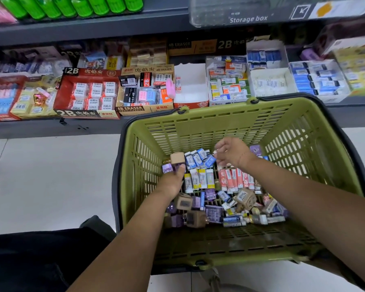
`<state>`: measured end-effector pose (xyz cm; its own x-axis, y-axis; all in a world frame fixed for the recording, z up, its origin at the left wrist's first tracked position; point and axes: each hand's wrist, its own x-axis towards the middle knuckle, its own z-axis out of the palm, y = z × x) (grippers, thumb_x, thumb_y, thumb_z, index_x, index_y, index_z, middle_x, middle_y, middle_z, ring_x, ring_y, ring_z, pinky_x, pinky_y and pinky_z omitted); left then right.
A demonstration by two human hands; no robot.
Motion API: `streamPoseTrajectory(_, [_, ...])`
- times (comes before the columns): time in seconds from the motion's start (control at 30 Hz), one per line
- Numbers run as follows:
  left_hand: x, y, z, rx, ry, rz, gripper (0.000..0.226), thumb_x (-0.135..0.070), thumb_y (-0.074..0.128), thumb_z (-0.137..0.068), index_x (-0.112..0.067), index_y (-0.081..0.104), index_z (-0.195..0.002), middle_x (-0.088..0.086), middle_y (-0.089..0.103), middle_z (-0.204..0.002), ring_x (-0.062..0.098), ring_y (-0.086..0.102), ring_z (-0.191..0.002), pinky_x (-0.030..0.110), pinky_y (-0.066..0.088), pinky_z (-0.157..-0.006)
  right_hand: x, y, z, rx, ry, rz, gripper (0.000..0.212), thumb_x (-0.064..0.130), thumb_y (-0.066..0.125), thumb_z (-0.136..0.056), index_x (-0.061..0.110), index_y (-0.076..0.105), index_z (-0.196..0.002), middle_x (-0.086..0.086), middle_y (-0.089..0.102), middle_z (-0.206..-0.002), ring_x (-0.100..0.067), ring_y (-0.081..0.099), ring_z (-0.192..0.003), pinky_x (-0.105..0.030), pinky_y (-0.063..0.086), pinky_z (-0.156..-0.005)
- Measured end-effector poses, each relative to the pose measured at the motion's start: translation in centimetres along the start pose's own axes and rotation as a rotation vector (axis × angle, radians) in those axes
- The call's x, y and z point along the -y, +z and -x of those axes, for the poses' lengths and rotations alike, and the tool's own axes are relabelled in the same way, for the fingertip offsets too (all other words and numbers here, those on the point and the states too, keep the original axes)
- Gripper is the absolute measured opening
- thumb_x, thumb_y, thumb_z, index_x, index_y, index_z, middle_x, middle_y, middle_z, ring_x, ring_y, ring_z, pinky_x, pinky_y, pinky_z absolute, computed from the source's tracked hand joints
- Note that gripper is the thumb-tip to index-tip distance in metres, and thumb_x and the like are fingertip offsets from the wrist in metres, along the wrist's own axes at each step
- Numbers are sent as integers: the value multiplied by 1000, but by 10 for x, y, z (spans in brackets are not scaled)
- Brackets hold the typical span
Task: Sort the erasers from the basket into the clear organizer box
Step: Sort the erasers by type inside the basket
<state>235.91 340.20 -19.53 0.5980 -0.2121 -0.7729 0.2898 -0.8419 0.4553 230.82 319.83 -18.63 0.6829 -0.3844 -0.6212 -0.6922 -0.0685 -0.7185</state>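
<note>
Left grip is pinching purple erasers in the basket. Right grip is seemingly pinching a small eraser. Gathering one kind per handful is wisest.

Tiled floor — green basket

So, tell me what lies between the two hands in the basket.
In the head view, a cluster of blue-and-white erasers lies between the left hand, which grips a purple eraser, and the right hand, inside the green basket.
</note>
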Motion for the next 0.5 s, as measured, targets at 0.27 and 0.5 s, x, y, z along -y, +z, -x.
streamPoseTrajectory(0.27, [-11,27,-7,-175,227,-48,41,-37,37,-102,-13,57,-128,13,63,-122,28,57,-105,27,42,-84,-3,25,-27,-287,-151,457,24,4,49,-93,12,70,-103,-6,71,-100,-23,64,-89,-23,48,-73])
streamPoseTrajectory(0.5, [-16,30,-26,-189,219,-139,43,-40,36,-102,-9,59,-121,18,61,-119,34,57,-105,38,47,-90,-13,27,-28,-463,-182,367,12,9,58,-92,10,69,-97,-7,70,-92,-20,63,-82,-23,46,-71])
